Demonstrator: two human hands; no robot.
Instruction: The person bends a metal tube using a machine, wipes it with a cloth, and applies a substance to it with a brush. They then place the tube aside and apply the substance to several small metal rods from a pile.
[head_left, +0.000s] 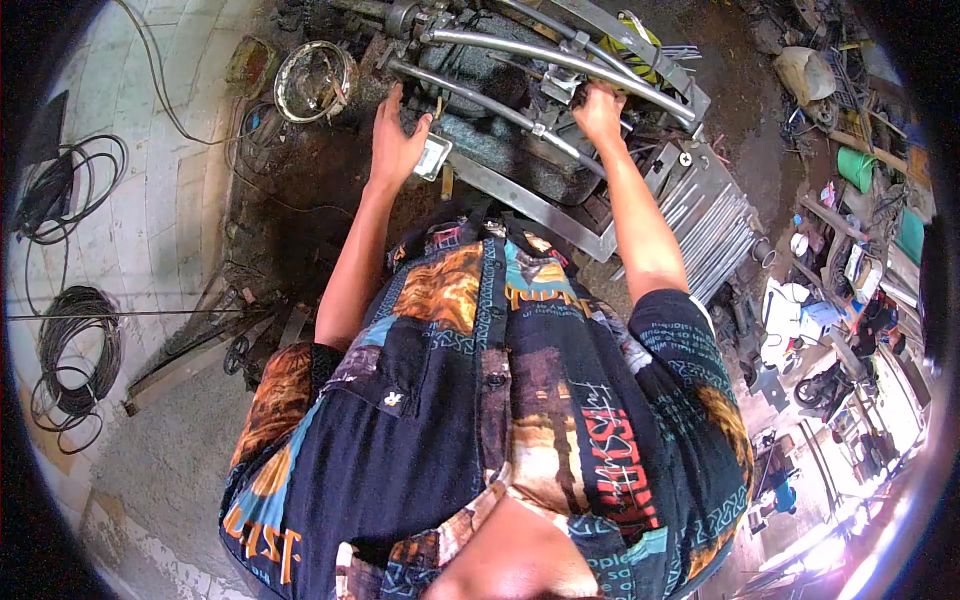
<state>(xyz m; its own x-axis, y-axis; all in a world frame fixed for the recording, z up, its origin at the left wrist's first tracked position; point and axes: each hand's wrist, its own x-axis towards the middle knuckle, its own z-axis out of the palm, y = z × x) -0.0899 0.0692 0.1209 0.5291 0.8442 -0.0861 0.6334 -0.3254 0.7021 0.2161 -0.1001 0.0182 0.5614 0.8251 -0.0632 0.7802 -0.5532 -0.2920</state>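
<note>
Long metal rods lie across a metal frame at the top centre; one is a thick curved silver rod point(560, 55), another a straighter rod point(480, 98) with a nut-like collar. My left hand point(398, 140) is at the near left end of the frame, fingers apart, beside a small white-faced box point(433, 158). My right hand point(600, 112) reaches in between the rods, its fingers curled at a small metal block point(562, 84). Part of those fingers is hidden under the curved rod, so their exact hold is unclear.
A flat bar of the metal frame point(530, 205) runs in front of my torso. Many thin rods point(705, 225) lie to the right. A round bucket point(315, 82) stands at upper left, with coiled cables point(75, 345) farther left. A green container point(855, 169) is among clutter at right.
</note>
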